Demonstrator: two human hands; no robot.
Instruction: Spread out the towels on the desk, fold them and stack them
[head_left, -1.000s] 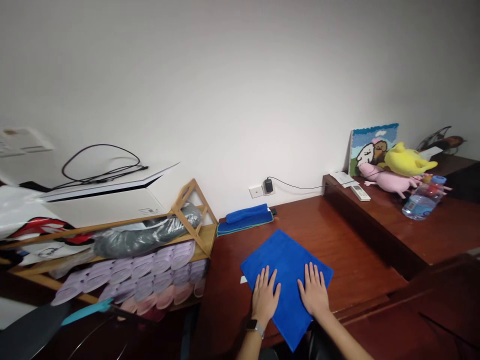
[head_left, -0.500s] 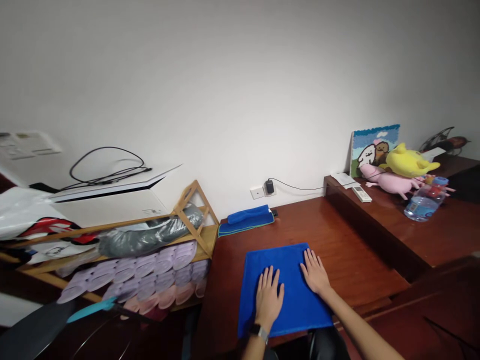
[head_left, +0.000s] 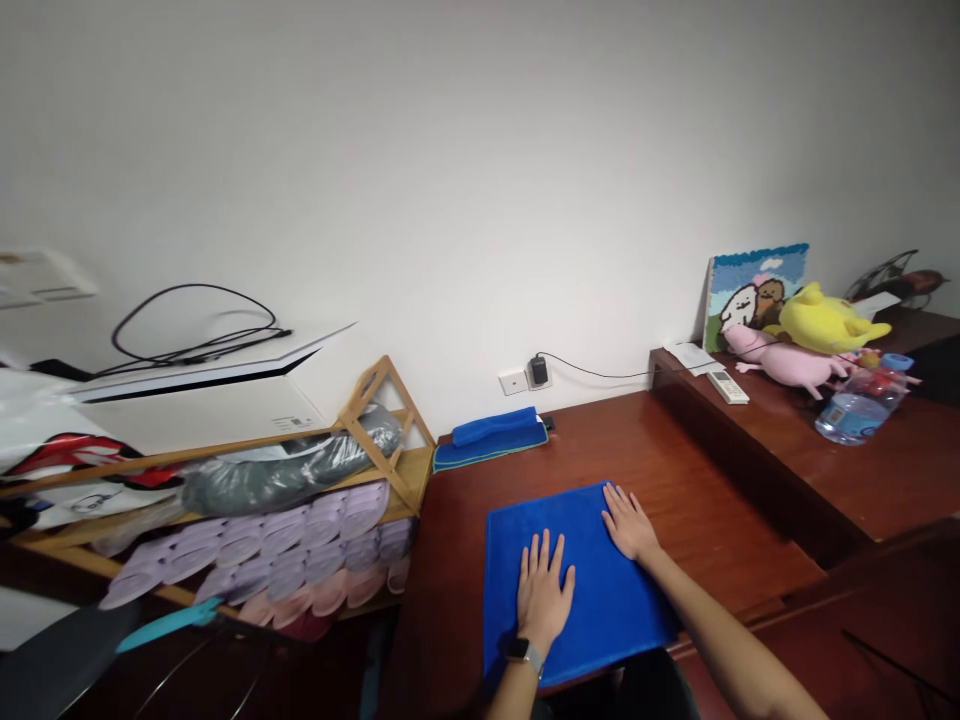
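Note:
A blue cloth [head_left: 600, 610] lies spread flat on the brown wooden table [head_left: 442, 580], its near edge reaching the table's front edge. On its left half rests my left hand [head_left: 544, 595], palm down with the fingers apart; a watch [head_left: 523, 650] is on that wrist. My right hand [head_left: 630, 522] lies flat at the far right corner of the cloth, fingers stretched out. Neither hand grips anything. Farther back, against the wall, another blue cloth [head_left: 495, 435] sits folded or rolled.
On the raised ledge at right stand a plastic bottle [head_left: 862, 405], plush toys [head_left: 829, 320], a remote [head_left: 727, 387] and a picture [head_left: 757, 290]. A wooden rack [head_left: 386, 420] with slippers [head_left: 300, 545] and a white box [head_left: 202, 405] stands at left. A charger [head_left: 538, 370] is plugged into the wall.
My right hand has slid slightly away from me at the cloth's far right corner. The view has shifted a little; the left hand stays flat on the cloth.

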